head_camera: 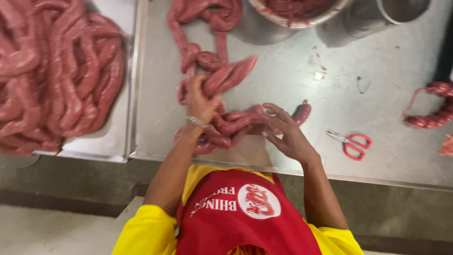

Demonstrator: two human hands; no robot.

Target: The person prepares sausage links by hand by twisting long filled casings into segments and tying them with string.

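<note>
We are looking down from our own head at our two bare arms reaching over a steel table (pixel 292 71). Our left hand (pixel 202 101) is clenching around a long rope of raw red sausage (pixel 231 75), lifting a blurred length of it up and away from us. A thin bracelet (pixel 197 122) is sitting on that wrist. Our right hand (pixel 288 134) is hovering just beside the left one, fingers (pixel 273 111) spread and loose, with the fingertips touching or nearly touching the coils of the same sausage lying between both hands; we cannot tell whether it is actually gripping anything. The sausage rope is trailing beyond the left hand toward a metal bowl (pixel 302 21) of dark red meat at the far edge. A short way to the right of our right hand, red-handled scissors (pixel 351 142) are lying on the table. Farther right, well apart from us, another piece of sausage (pixel 432 115) is curling near the edge of the view. Far to the left of our left hand, a metal tray (pixel 118 137) is holding a big heap of finished sausage (pixel 56 75). Below our arms, we are wearing a red apron (pixel 236 217) over yellow sleeves (pixel 146 231).
</note>
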